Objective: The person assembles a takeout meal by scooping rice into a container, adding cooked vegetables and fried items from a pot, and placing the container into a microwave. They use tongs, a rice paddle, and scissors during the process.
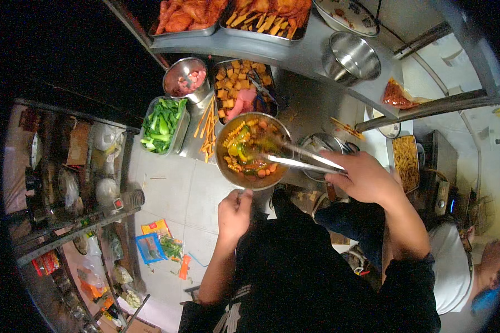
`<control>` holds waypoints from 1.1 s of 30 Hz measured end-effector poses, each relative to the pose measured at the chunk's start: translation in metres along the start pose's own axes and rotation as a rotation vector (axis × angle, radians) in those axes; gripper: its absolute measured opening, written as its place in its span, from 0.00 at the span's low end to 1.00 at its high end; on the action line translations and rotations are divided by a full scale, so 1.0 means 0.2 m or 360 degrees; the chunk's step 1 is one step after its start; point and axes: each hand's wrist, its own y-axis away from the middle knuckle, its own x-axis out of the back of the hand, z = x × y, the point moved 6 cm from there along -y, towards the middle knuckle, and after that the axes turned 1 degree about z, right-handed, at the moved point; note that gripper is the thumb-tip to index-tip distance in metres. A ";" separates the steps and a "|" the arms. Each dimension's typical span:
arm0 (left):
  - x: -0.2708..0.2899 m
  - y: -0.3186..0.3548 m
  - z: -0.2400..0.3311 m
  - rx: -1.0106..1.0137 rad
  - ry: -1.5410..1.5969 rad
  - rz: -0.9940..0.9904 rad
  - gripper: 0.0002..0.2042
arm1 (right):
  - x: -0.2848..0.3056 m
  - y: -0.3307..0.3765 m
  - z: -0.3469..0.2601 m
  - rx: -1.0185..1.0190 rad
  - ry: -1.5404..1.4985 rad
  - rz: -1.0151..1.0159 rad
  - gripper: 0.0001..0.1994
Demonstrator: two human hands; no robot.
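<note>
My left hand (pixel 235 215) grips the near edge of a metal mixing bowl (pixel 276 177), its thumb up against the rim. Inside lies sauced food (pixel 244 145): spiral pasta, green vegetable pieces and orange-pink sausage slices. My right hand (pixel 364 176) is closed around metal tongs (pixel 308 163), which reach from the right into the bowl. The tongs' tips are blurred among the food. Just beyond the bowl, a tray (pixel 219 114) holds browned tofu-like cubes, a pink piece and scissors (pixel 259 91).
Left of the bowl are skewers (pixel 206 127), leafy greens (pixel 162 125) and a pink-filled metal bowl (pixel 171 65). A raised shelf (pixel 305 53) carries trays and an empty steel bowl (pixel 353 57). A rack (pixel 75 230) stands left; wrappers (pixel 151 248) litter the floor. Another person (pixel 453 266) is at right.
</note>
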 end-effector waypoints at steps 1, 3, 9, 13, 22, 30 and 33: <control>0.01 0.00 -0.01 -0.0004 -0.0005 0.0014 0.20 | 0.03 0.01 -0.02 0.0063 0.0014 -0.0046 0.27; 0.02 0.01 -0.02 -0.0012 -0.0003 0.0043 0.21 | 0.06 0.01 -0.01 0.0038 0.0038 -0.0081 0.25; 0.01 0.03 0.03 -0.0159 -0.0207 0.0136 0.21 | -0.06 -0.11 0.08 0.0216 -0.0057 -0.0125 0.22; 0.02 0.08 0.06 -0.0160 -0.0260 0.0101 0.20 | -0.28 -0.08 0.31 -0.0644 -0.1422 -0.0895 0.17; 0.01 0.06 0.09 -0.0127 -0.0152 0.0057 0.19 | -0.25 -0.07 0.09 0.0343 -0.0259 0.0179 0.21; 0.00 0.01 0.08 -0.0100 -0.0179 0.0038 0.20 | 0.08 0.04 -0.15 0.0198 0.0737 0.0018 0.25; 0.01 0.00 0.10 -0.0143 -0.0225 0.0061 0.20 | 0.15 0.06 -0.17 0.0265 0.0692 -0.0050 0.28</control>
